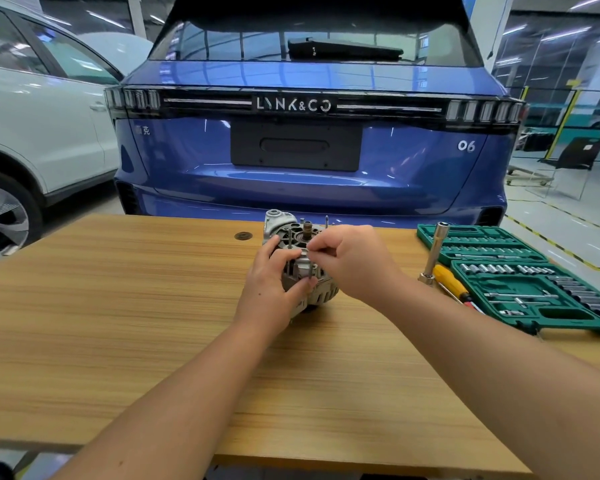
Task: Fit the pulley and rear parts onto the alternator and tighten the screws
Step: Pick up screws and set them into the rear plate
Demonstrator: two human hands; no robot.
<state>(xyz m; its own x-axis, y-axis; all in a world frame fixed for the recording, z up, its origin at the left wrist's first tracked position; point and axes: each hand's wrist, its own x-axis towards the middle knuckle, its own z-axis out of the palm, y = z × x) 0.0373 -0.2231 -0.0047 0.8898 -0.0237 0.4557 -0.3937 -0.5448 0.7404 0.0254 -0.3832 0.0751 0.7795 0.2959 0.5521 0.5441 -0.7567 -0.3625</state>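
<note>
Grey alternator (pixel 300 263) sits on the wooden table (pixel 118 306), steadied by the left hand (pixel 271 289) curled round it, so the right hand (pixel 347 258) can pinch something small above it.

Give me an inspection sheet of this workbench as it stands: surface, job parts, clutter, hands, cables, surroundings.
Surface: wooden table, bare apart from a small round dark insert near the far edge.
Job's things: alternator at the table's middle, shaft end and studs pointing up; pulley not seen.
Clutter: open green socket case at the right; a metal socket driver and a yellow screwdriver beside it.
Grippers: left hand grips the alternator's near side; right hand pinches something small over its top, too small to name.
Cables: nothing seen.
Surroundings: blue car tail close behind the table; white car at the left; workshop floor with yellow-black marking.
</note>
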